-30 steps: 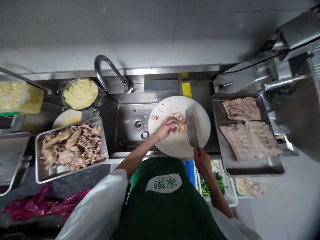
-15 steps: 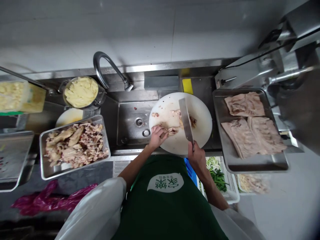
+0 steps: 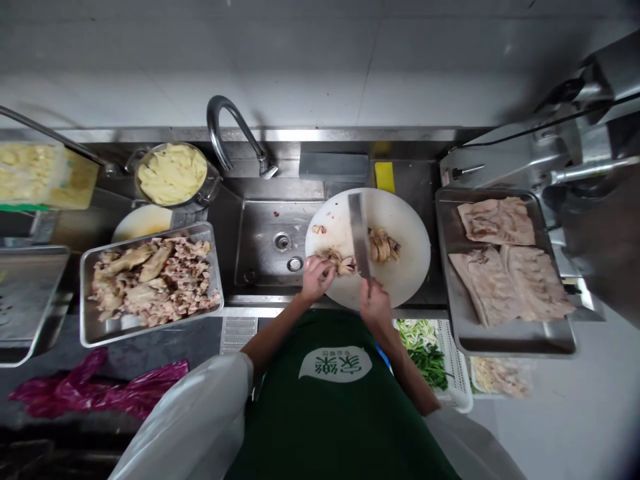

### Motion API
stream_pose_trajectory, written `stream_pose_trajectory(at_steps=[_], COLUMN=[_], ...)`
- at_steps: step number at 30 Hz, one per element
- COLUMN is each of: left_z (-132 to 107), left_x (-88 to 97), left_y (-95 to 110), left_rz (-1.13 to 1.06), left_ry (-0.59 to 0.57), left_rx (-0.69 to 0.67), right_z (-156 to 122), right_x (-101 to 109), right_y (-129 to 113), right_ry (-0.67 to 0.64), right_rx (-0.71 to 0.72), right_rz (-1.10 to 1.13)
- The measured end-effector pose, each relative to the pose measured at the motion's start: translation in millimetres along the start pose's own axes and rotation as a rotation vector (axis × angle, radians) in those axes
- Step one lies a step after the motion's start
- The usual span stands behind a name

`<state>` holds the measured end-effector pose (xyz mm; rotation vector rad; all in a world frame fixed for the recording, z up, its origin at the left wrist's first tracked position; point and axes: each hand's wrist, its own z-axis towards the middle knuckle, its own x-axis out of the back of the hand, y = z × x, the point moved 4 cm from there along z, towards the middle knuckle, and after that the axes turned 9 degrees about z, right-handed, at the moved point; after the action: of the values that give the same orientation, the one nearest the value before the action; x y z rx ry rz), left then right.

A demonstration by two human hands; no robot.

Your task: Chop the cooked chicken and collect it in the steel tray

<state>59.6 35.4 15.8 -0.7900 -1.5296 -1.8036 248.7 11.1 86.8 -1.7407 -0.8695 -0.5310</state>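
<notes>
A round white cutting board (image 3: 400, 220) lies over the right part of the steel sink. My right hand (image 3: 375, 305) is closed round the handle of a cleaver (image 3: 359, 235), whose blade stands on the board. Left of the blade, my left hand (image 3: 316, 277) is closed on a piece of cooked meat (image 3: 341, 263) at the board's near edge. A small pile of cut meat (image 3: 383, 247) sits right of the blade. One scrap (image 3: 318, 229) lies at the board's left side.
A steel tray of chopped meat (image 3: 150, 283) stands left of the sink basin (image 3: 270, 243). At right, a tray (image 3: 505, 267) holds flat meat slabs. A pot of pale strips (image 3: 173, 175) sits behind the curved faucet (image 3: 235, 133). Below the counter, a white basket (image 3: 435, 353) holds greens.
The cleaver has shifted left across the board, leaving cut pieces on its right. My left hand has pulled the remaining meat toward the board's near edge.
</notes>
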Motion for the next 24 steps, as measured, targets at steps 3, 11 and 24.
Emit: stream_pose_trajectory(at_steps=[3,11,24], left_z=[-7,34,126], left_x=[-20.2,-9.1,-33.7], left_y=[5,13,23], left_rz=[-0.015,0.019,0.104], left_ry=[-0.123,0.026,-0.233], left_rx=[-0.122,-0.014,-0.192], right_z=[13,18,37], right_x=[-32,30,67], right_y=[2,36,53], right_ry=[-0.132,0.107,0.193], right_rx=[-0.048,-0.068,-0.141], right_rz=[-0.030,0.210,0.144])
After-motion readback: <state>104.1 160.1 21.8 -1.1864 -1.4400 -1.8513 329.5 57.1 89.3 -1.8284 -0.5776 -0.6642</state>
